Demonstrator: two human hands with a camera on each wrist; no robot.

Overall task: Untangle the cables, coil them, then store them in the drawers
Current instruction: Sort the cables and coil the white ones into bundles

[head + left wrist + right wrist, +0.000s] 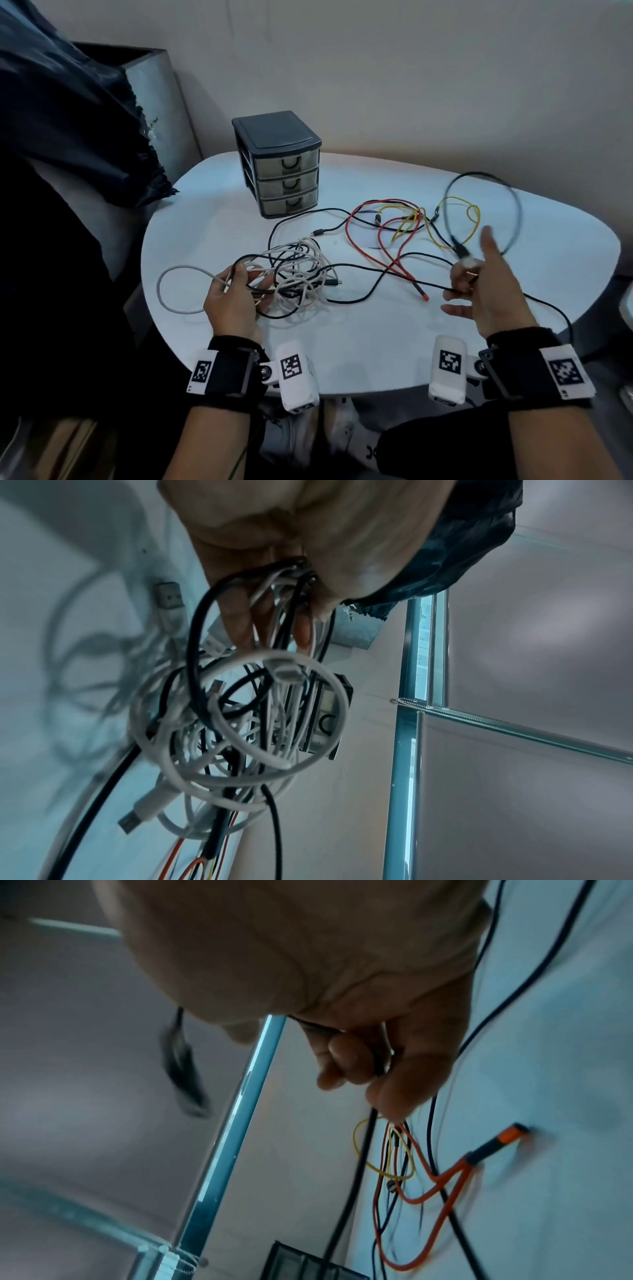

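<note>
Cables lie spread over the white rounded surface. A small drawer unit with a dark frame and three pale translucent drawers, each with a dark curved handle, stands at the far side; all three drawers are closed. A dark cloth hangs at the left, beside a grey box near the wall.

The left hand is at the near left part of the surface, and its fingers are curled through a tangled bundle of white and black cables. In the left wrist view several white loops and USB plugs hang mixed together under this hand. One white loop lies out to the left of the hand.

The right hand is raised at the right, with the index finger straight and the other fingers bent. Its fingers pinch a black cable, which makes a blurred loop in the air above the hand. Between the hands lie a red cable with a red plug and a yellow cable, crossed with more black cables.

Black wrist straps carry white square code markers; no readable words are seen.
</note>
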